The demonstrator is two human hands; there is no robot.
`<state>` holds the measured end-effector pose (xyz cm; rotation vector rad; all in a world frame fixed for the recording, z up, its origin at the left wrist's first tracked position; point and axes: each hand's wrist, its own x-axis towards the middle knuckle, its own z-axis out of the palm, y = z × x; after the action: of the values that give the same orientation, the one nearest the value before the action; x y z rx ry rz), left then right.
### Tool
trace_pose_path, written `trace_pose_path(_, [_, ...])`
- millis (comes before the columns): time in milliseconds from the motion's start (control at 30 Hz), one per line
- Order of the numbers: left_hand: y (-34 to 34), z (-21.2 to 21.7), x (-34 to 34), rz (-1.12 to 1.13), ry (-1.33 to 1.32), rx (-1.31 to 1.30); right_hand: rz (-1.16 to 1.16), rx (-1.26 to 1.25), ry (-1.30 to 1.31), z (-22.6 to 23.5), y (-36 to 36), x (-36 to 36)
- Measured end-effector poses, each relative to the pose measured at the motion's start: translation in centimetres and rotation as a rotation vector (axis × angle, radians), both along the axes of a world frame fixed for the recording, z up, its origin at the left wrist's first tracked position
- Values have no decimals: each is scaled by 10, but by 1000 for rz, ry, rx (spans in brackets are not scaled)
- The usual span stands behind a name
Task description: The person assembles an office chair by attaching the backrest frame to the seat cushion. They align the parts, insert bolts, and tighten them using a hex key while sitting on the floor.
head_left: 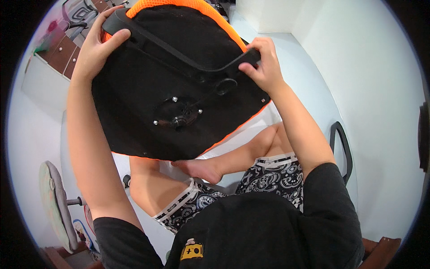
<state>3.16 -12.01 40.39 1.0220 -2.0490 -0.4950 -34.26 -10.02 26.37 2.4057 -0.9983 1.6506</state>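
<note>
Raised in front of me is an orange-edged chair seat (134, 107), its black underside toward me and tilted. Several shiny bolts stick out around a round black patch (181, 112) on it. Across its upper part runs a bent black plastic bar that looks like a chair armrest (179, 56). My left hand (101, 45) is closed round the bar's thick upper-left end, thumb in front. My right hand (264, 65) grips its other end by the seat's right edge. Whether the bar is fastened to the seat I cannot tell; some fingers are hidden.
A black loop-shaped armrest (342, 150) leans or lies by the right wall. At left, a round padded stool (56, 206) lies on its side. Brown-fronted drawers (58, 56) and a chair (78, 18) stand at far left. My bare legs are below the seat.
</note>
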Motion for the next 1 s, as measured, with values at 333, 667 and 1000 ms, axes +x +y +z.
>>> trace_pose_path(333, [121,27,-60,17,148,-160,349,445,-57,22,72,-47])
trace_pose_path(667, [196,11,-94,14,213,-209,209,763,272,49,139,-81])
trace_pose_path(1000, [108,30,-87,3,0,-217,212,648,161,45,83,-68])
